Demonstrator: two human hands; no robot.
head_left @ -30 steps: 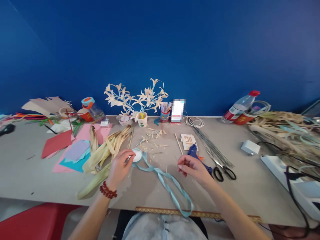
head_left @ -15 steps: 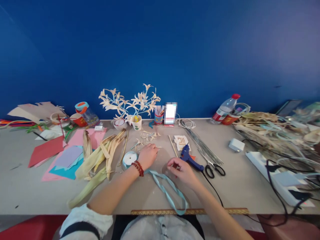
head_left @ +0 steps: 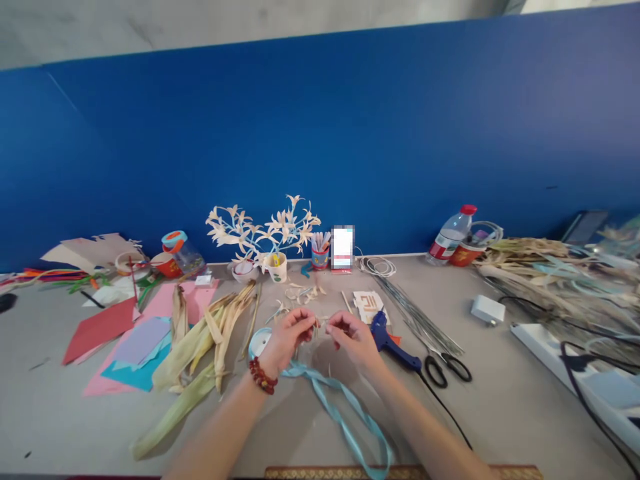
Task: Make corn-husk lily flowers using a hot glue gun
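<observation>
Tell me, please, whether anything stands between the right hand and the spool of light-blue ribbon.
Yes: the left hand stands between the right hand and the spool of light-blue ribbon, covering part of the spool's right side in this view.

I can't tell what the bare left hand [head_left: 290, 340] and right hand [head_left: 353, 337] pinch; the left partly hides a round white, blue-edged spool [head_left: 257, 343].

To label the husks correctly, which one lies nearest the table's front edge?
The long green husk: it is the greenest and lies frontmost, while the paler, yellowish husks lie farther back.
</observation>
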